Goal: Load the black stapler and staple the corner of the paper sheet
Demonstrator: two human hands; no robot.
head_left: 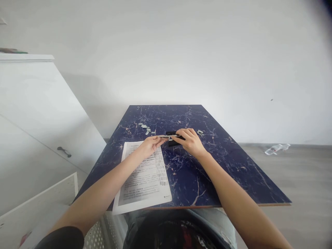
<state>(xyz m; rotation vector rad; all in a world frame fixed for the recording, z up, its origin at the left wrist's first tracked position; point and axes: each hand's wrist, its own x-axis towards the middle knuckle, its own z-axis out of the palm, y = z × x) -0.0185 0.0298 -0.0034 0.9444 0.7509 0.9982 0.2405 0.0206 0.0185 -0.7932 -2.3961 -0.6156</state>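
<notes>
Both my hands meet over the middle of a dark blue marbled table (220, 166). My left hand (149, 145) pinches the left end of a thin silver strip, apparently the open metal arm of a black stapler (173, 137). Gripping that stapler's right part is my right hand (190, 141), fingers curled over it. A printed white sheet of paper (145, 180) lies under my left forearm, reaching the table's near edge. Several small silver staple pieces (146, 128) are scattered just beyond my left hand, and one more staple piece (200, 131) lies past my right hand.
A white cabinet (33, 114) with a dark handle (64, 151) stands at the left. A white wall is behind the table. A crushed clear plastic bottle (276, 148) lies on the grey floor at the right.
</notes>
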